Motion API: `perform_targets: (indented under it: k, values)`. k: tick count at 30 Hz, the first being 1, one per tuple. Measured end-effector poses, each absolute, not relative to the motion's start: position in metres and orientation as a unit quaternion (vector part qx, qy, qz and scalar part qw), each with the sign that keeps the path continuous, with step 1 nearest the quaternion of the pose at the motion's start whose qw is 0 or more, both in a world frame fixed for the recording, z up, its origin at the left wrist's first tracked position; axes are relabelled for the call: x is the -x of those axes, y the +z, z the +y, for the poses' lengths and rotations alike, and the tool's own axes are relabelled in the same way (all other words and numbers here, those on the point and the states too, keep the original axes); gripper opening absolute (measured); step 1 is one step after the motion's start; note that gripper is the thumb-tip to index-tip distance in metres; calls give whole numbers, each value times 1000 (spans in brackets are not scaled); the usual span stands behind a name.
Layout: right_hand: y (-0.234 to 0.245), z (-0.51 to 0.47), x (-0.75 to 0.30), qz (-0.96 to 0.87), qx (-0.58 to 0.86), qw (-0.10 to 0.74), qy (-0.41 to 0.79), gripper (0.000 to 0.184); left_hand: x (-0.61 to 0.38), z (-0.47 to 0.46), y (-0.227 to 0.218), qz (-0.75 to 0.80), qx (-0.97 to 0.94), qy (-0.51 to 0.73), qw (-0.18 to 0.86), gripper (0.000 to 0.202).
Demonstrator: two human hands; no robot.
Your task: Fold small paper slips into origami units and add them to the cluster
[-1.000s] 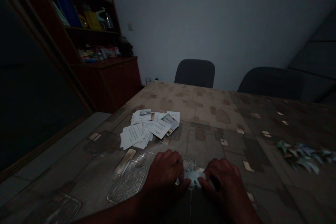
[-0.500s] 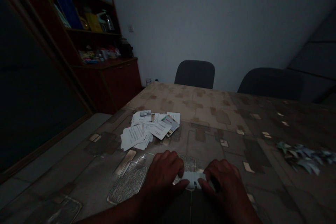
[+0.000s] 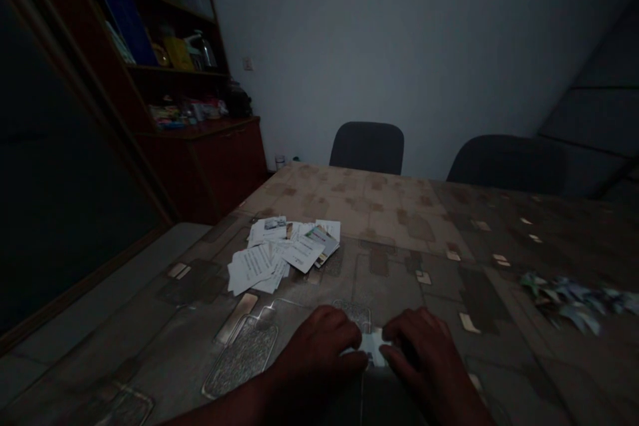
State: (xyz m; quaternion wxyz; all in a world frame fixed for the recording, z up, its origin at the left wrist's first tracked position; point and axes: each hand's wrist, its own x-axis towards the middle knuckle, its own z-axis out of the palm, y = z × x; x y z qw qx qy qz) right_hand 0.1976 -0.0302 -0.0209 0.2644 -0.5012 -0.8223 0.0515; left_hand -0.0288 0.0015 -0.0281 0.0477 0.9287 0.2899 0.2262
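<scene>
Pinching small pale paper piece (image 3: 375,348) by opposite ends: left hand (image 3: 329,345) and right hand (image 3: 423,349), both curled closed. Paper piece at near side of bench (image 3: 399,216); printed cards (image 3: 253,266) piled beyond, leftward.

One left hand (image 3: 324,346) and one right hand (image 3: 426,349) make two, with one small pale paper (image 3: 375,348) between the fingers (image 3: 352,363). One surface (image 3: 399,273) carries two groups: one spread of overlapping printed cards (image 3: 252,266) and one heap of crumpled pieces (image 3: 569,296), neither countable piece by piece. Around it stand two chairs (image 3: 368,148) and one cabinet (image 3: 229,160). One wall socket (image 3: 248,64), one cup (image 3: 280,162) and one blue flat object (image 3: 130,25) also show.
</scene>
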Motion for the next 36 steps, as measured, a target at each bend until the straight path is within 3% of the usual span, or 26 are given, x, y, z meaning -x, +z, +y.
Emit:
perform_targets:
  k: [3, 5, 16, 21, 25, 27, 31, 36]
  values:
    - [-17, -33, -194, -854, 433, 286, 26, 10, 27, 2, -29, 278, -930, 236, 40, 11]
    - [-17, -36, -191, -852, 396, 340, -28, 33, 26, 0, -31, 283, -927, 244, 38, 13]
    - [-18, -39, -196, -877, 355, 320, -39, 44, 36, -7, -20, 197, -952, 233, -10, 9]
    - [-8, -39, -195, -896, 340, 278, -63, 26, 36, -9, -23, 226, -943, 244, 26, 8]
    - [-10, -39, -195, -875, 339, 335, -86, 33, 36, -9, -28, 220, -945, 240, -15, 5]
    - [-11, -39, -197, -870, 347, 346, -58, 36, 37, -9, -30, 207, -948, 239, -37, 2]
    - [-6, -38, -207, -852, 450, 259, 59, 9, 36, -9, -35, 207, -944, 250, -52, 3]
    - [-11, -34, -208, -797, 549, 214, 133, 7, 34, -11, -38, 218, -945, 237, -52, 6]
